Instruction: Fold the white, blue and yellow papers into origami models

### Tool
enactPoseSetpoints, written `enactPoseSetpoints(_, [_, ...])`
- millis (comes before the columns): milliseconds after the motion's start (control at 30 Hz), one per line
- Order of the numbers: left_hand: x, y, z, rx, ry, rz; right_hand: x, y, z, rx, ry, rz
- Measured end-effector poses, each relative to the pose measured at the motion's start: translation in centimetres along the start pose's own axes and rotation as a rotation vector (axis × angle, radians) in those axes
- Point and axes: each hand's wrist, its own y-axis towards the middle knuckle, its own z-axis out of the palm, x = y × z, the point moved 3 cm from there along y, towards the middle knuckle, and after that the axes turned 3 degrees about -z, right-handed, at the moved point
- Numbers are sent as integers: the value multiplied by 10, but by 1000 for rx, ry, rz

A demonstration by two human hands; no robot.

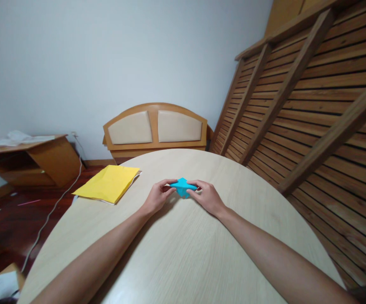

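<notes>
Pinching a folded blue paper [183, 187] from either side, both hands [183, 188] hold it above the round table [183, 249].

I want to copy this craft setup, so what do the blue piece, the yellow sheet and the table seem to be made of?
Blue piece, pinched between left hand and right hand: likely thin matte paper, given its crisp folded points. Yellow sheet: probably paper too, flat, matte, white underside showing at the edge. Table: pale wood-grain surface, perhaps laminate, smooth with low sheen.
</notes>
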Motion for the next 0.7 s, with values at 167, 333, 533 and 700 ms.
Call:
enactPoseSetpoints(167, [1,0,1,3,-4,-37,-5,0,2,-22,113,52])
enactPoseSetpoints(333, [1,1,-1,-23,5,-34,-7,0,4,5,228,102])
enactPoseSetpoints(533, [3,4,-6,-55,108,3,-8,1,9,72,322,82])
enactPoseSetpoints(700, [-2,2,-7,-99,222,94,-12,0,8,18,255,88])
